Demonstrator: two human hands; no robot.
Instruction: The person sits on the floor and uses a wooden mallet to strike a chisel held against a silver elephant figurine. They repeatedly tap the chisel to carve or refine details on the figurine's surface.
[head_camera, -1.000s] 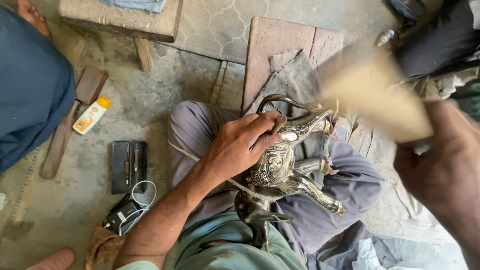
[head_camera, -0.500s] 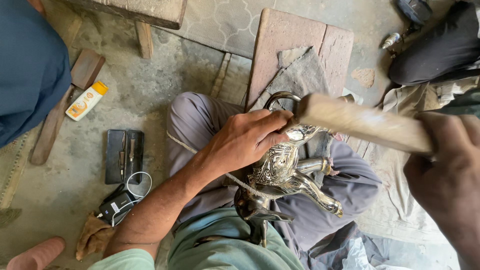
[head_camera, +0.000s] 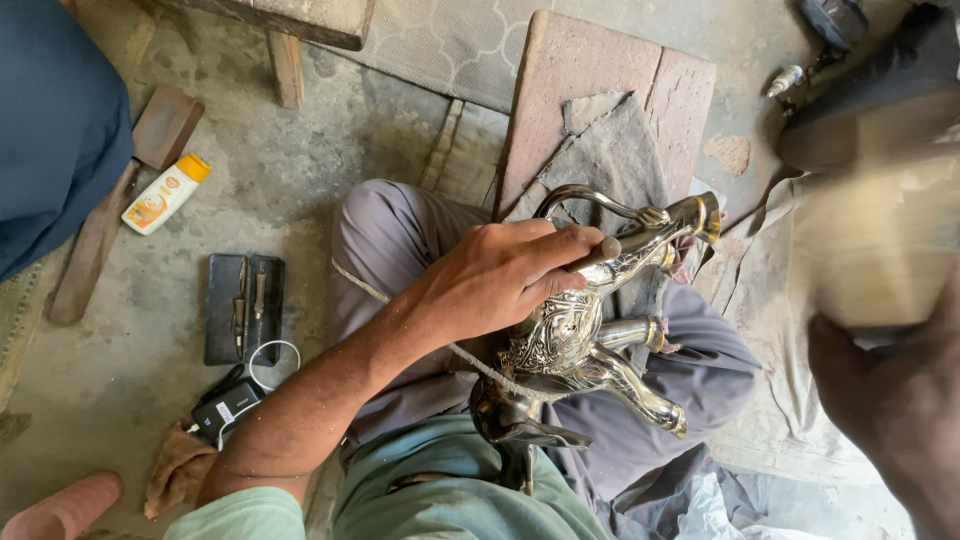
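From the head view we see our left hand (head_camera: 495, 285) closed around the neck of the ornate silver animal figure (head_camera: 585, 330) lying on our lap, its long axis running near-left to far-right, while our right hand (head_camera: 895, 400), further right, grips a blurred wooden mallet (head_camera: 870, 240).

The supporting surface is a rough grey concrete floor (head_camera: 330, 150). Directly on it, at left, lie a white lotion bottle with an orange cap (head_camera: 165, 194), a wooden block (head_camera: 165, 125) and a long wooden strip (head_camera: 92, 250). Nearer the seated person lie a black open case (head_camera: 244, 308), a small black device with a white cable (head_camera: 228, 405) and a brown rag (head_camera: 178, 468). A brown wooden board (head_camera: 590, 90) lies ahead, with a grey cloth (head_camera: 615, 155) draped over it. A patterned mat (head_camera: 450, 50) lies beyond.
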